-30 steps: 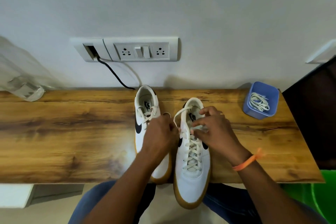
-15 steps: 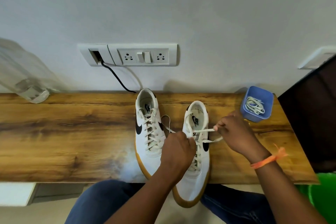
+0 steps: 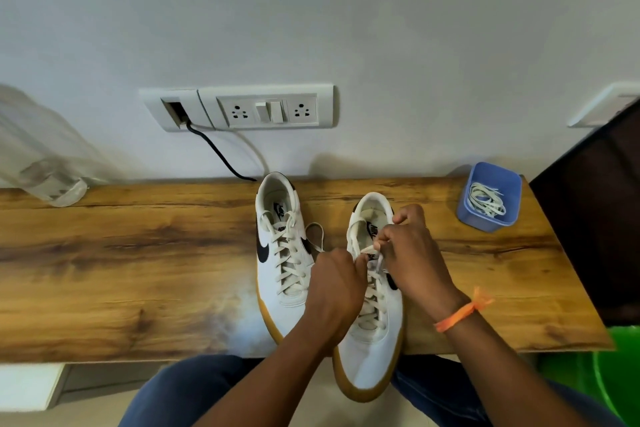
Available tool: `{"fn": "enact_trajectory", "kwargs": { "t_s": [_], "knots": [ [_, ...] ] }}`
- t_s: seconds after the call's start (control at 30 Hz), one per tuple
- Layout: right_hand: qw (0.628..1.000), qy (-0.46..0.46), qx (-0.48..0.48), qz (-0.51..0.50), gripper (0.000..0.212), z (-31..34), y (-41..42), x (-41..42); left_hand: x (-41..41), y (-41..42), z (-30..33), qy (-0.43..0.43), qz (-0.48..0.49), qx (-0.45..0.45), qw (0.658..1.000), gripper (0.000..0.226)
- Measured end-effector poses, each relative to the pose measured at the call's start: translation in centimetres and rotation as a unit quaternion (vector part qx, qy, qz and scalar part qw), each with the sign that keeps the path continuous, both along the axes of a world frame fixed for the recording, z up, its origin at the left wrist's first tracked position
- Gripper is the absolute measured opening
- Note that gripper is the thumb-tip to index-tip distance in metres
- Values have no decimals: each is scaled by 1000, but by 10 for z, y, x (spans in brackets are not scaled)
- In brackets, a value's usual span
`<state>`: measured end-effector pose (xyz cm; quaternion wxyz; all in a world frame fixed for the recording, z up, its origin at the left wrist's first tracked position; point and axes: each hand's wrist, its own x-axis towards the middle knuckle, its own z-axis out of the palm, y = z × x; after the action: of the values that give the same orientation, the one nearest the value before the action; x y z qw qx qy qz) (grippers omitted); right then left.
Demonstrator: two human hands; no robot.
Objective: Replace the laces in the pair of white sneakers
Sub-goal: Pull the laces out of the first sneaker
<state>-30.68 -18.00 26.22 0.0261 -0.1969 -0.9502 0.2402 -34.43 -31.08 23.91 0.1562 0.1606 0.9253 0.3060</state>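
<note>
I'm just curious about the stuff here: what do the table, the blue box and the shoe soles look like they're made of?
Table: wood or a wood-look laminate, with brown grain streaks and a slight sheen; which one, I cannot tell.
Blue box: probably plastic, with smooth, thin, evenly coloured walls.
Soles: likely gum rubber, tan and matte, under white uppers that look like smooth leather or a synthetic.

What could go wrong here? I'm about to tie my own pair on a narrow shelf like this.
The right sneaker overhangs the wooden shelf edge at the toe, so a hard pull by the left hand or right hand on the lace could drag it off.
</note>
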Motion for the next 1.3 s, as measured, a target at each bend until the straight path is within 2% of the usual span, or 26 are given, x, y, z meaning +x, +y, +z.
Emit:
{"fn": "enact_trajectory", "kwargs": {
  "t_s": [0.17, 0.23, 0.3, 0.37, 0.4, 0.5, 0.6, 0.67, 0.83, 0.9, 0.97, 1.0, 1.07, 1.13, 1.2, 1.3],
  "knots": [
    [993, -46, -11, -106, 21, 2, 64, 16, -7, 6, 4, -11, -11, -11, 1000, 51],
    [991, -46, -17, -127, 20, 1, 70, 18, -9, 8, 4, -20, -14, -15, 1000, 52],
    [995, -20, -1, -99, 18, 1, 53, 14, -9, 11, 4, -21, -18, -20, 999, 52],
    [999, 2, 23, -30, 36, 2, 29, 8, -10, 13, 2, -2, -34, -40, 999, 50],
    [999, -3, 43, 1, 36, 1, 18, 5, -11, 14, 1, 10, -45, -53, 998, 47],
    [997, -31, 66, 32, 17, -8, 2, -1, -11, 14, -1, 54, -79, -108, 990, 35],
    [999, 34, 30, 6, 6, -11, 10, -1, -10, 15, 0, 73, -84, -126, 986, 42],
    [997, 75, -1, -27, 9, -5, 25, -2, -11, 16, 2, 59, -70, -121, 988, 44],
    [987, 69, -31, -145, 25, -2, 76, 7, -14, 17, 9, -24, -45, -56, 997, 38],
    [986, 55, -36, -155, 21, -3, 80, 9, -23, 15, 10, -94, -15, -3, 995, 37],
    [989, 21, -37, -138, 13, -4, 72, 8, -36, 12, 14, -126, -20, 5, 992, 37],
    [991, 7, -34, -132, 23, -3, 67, 6, -44, 9, 18, -119, -24, -8, 993, 40],
    [992, 40, -35, -113, 30, 1, 56, 3, -59, 4, 23, -83, -16, -1, 996, 41],
    [994, 76, -45, -60, 16, 6, 40, 1, -70, 0, 31, -33, -39, 1, 999, 25],
    [998, 36, -59, 8, 11, 5, 24, 4, -75, -3, 36, -28, -50, 1, 998, 15],
    [997, -26, -38, 65, 23, -4, 5, 5, -54, -9, 29, -66, -60, -58, 994, 28]
  ]
}}
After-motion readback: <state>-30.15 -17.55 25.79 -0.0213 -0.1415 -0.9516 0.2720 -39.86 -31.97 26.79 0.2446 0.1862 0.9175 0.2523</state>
